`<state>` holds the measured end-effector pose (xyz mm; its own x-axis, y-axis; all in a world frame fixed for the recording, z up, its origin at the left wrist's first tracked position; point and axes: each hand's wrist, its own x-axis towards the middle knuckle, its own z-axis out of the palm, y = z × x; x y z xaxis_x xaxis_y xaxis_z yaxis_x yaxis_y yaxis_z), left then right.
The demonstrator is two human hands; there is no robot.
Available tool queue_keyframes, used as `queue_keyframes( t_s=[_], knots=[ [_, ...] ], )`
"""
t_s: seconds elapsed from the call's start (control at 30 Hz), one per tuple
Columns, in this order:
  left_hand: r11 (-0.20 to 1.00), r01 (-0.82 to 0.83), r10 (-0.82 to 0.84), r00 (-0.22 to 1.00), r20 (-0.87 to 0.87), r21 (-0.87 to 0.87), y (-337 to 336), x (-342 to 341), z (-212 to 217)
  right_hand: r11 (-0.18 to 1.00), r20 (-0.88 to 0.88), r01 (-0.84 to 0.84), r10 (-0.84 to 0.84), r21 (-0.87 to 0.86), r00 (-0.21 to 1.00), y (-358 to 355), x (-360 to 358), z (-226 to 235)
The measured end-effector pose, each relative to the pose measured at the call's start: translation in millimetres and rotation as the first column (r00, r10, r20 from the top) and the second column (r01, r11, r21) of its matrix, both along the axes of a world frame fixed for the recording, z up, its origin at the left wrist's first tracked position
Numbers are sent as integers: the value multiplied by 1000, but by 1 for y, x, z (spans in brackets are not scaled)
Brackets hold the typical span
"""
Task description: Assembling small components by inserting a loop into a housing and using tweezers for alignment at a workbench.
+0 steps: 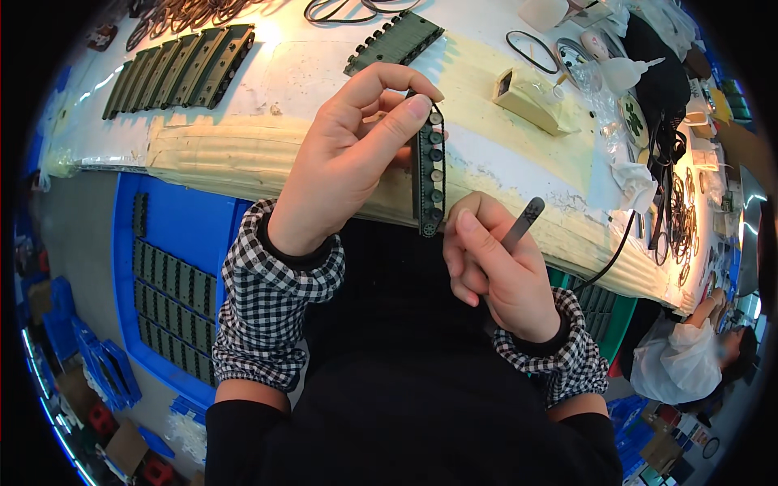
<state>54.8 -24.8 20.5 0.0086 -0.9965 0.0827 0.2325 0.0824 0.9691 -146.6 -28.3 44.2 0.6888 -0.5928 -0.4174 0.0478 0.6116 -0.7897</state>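
Blue bin [178,212]: green parts [174,304]; left grip [344,158] pinching wheeled piece [425,180], right grip [509,271] grey tool [527,220].

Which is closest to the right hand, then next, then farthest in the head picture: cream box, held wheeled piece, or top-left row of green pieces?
1. Wheeled piece: in the left hand, just left of the right hand.
2. Cream box: above and slightly right.
3. Row of green pieces: far upper left.

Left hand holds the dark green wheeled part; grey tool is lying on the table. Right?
No: the head view shows the grey tool in the right hand, not lying on the table. The left hand does hold the dark green wheeled part.
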Motion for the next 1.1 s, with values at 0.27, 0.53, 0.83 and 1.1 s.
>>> queue_keyframes(
  t_s=[0.27, 0.53, 0.83, 1.1],
  knots=[
    [1000, 12, -11, 994, -108, 10, 2, -5, 9, 918, -53, 123, -154, -376, 987, -15, -1, 12],
    [996, -45, 54, 991, -121, 74, 4, -16, 17, 625, -171, -108, -42, -773, 984, -27, 2, 28],
    [978, -192, 202, 971, -125, 84, 0, -21, 10, -73, -17, -37, -257, -997, 966, -13, 12, -16],
    [974, -196, 208, 971, -115, 111, 1, -21, 9, -260, -40, -125, -311, -958, 950, -9, 4, -14]
  ],
)
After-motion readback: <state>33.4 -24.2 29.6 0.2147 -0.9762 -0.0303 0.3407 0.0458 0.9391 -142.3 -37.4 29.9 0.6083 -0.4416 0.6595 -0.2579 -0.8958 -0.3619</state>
